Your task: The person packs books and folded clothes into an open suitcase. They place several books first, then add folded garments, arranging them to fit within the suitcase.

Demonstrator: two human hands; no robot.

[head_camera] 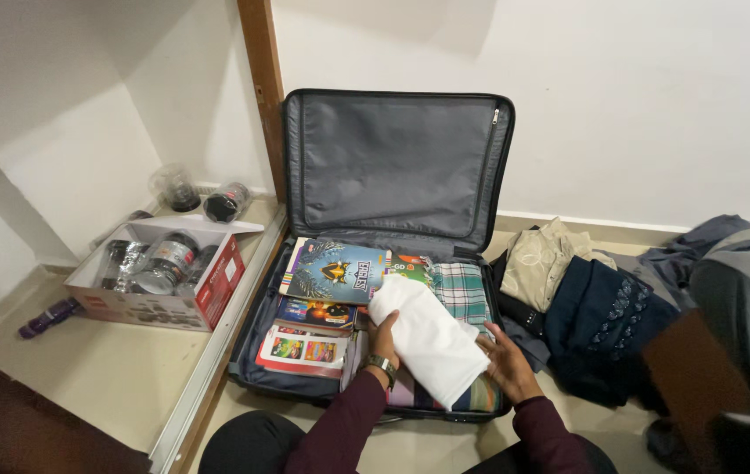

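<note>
1. The folded white garment (428,341) is lying inside the open suitcase (256,369), over the plaid cloth (463,292), right of the books (335,272).
2. The left hand (383,341) is curling loosely against its near-left edge; the right hand (507,362) is pressing flat, fingers spread, at its near end.
3. Likely risk: the fold is springing open if pressure is uneven.
4. Its long axis is running diagonally, from the suitcase's middle toward its near-right corner.
</note>
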